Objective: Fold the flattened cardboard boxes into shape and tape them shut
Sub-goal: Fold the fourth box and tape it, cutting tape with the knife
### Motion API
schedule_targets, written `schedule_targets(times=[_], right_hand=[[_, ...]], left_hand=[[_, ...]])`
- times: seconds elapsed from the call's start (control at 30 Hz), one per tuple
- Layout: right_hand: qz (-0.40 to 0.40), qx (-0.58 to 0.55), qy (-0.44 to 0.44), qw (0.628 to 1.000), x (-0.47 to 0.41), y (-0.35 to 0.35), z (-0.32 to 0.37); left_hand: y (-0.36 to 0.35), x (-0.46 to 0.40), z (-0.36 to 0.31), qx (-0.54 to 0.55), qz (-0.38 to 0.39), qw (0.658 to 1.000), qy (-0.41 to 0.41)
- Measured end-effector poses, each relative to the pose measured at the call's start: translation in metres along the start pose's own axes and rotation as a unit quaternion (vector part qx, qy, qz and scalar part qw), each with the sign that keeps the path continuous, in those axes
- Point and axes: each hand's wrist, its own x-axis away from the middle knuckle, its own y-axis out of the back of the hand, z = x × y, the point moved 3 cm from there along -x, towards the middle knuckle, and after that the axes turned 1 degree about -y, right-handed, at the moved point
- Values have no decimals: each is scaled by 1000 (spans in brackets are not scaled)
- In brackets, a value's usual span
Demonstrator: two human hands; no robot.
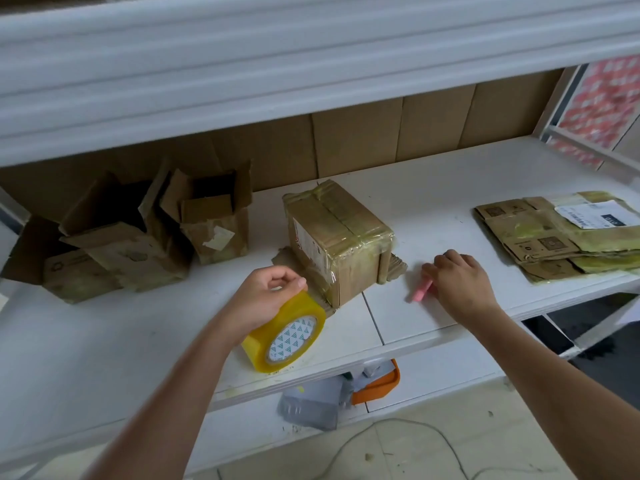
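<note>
- Centrally, a taped box (337, 237) stands on the white shelf (433, 188); its side label is too blurred to read.
- Left hand (265, 292) pinches the yellow tape roll (285, 336), whose core shows teal triangles.
- Right hand (459, 278) curls its fingers on a pink cutter (420, 293) lying on the shelf.
- Flattened boxes (554, 237), far right, carry an illegible white shipping label.
- Open boxes (138, 230) stand left; an orange container (377, 384) sits below.
</note>
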Motion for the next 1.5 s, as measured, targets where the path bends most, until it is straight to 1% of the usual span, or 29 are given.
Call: schedule_targets(times=[0.03, 0.07, 0.1, 0.13, 0.17, 0.2, 0.23, 0.3, 0.4, 0.43, 0.47, 0.5, 0.6, 0.7, 0.87, 1.03, 1.07, 1.13, 1.2, 1.23, 1.3, 1.33, 1.37, 1.4, 1.43, 1.47, 1.5], right_hand=[[-18, -27, -14, 999, 3, 2, -3], [-56, -83, -35, 994, 7, 6, -4], [-112, -163, -57, 979, 11, 14, -4], [-178, -245, -77, 950, 14, 25, -3], [-246, -310, -90, 914, 17, 39, 0], [-300, -364, -90, 877, 20, 54, 6], [-332, -409, -70, 847, 21, 69, 16], [-344, -474, 14, 811, 20, 97, 43], [-297, -533, 169, 774, 18, 123, 87], [-281, -543, 204, 765, 16, 126, 98], [-266, -550, 221, 760, 15, 125, 106], [-250, -557, 218, 761, 13, 122, 113], [-212, -586, 176, 763, 11, 111, 117], [-205, -585, 203, 758, 12, 112, 118], [-183, -510, 250, 802, 13, 116, 126], [-163, -509, 214, 818, 7, 111, 122], [-161, -518, 212, 813, 7, 112, 121], [-137, -581, 179, 782, 4, 110, 119], [-113, -664, 129, 727, 3, 115, 116], [-114, -697, 108, 699, 3, 117, 114], [-137, -735, 72, 661, 6, 123, 107], [-162, -740, 55, 651, 9, 125, 102], [-207, -731, 39, 649, 11, 127, 96], [-271, -704, 24, 656, 15, 128, 88], [-336, -657, 7, 675, 20, 126, 78], [-385, -593, -18, 707, 24, 121, 68], [-403, -521, -44, 751, 28, 113, 59]], left_hand=[[0, 1, 1, 3, -2, 1000, -1], [0, 1, 2, 6, -4, 1000, -4], [0, 2, 3, 9, -6, 1000, -6], [1, 3, 3, 11, -7, 1000, -6], [1, 3, 4, 11, -9, 1000, -5], [0, 3, 4, 10, -10, 1000, -3], [0, 2, 4, 9, -11, 1000, -1], [0, 1, 3, 7, -14, 1000, 1], [0, 1, 2, 10, -10, 1000, -3], [0, 0, 2, 13, -7, 1000, -3], [0, 0, 3, 14, -5, 1000, -2], [1, 0, 3, 12, -6, 1000, 0], [5, -1, 5, 14, -9, 1000, 0], [7, -3, 5, 27, 4, 1000, -9], [6, -7, 3, 18, 12, 1000, -19], [12, -10, 9, 42, 10, 999, -27], [16, -10, 12, 53, 6, 998, -25], [23, -10, 16, 70, -4, 997, -20], [26, -8, 19, 76, -12, 997, -22], [26, -7, 20, 78, -14, 997, -25], [25, -5, 21, 83, -16, 996, -28], [25, -4, 21, 82, -17, 996, -28], [25, -4, 20, 79, -19, 996, -29], [25, -4, 20, 75, -20, 997, -29], [25, -3, 20, 72, -22, 997, -28], [25, -3, 20, 70, -24, 997, -27], [24, -3, 19, 67, -25, 997, -27]])
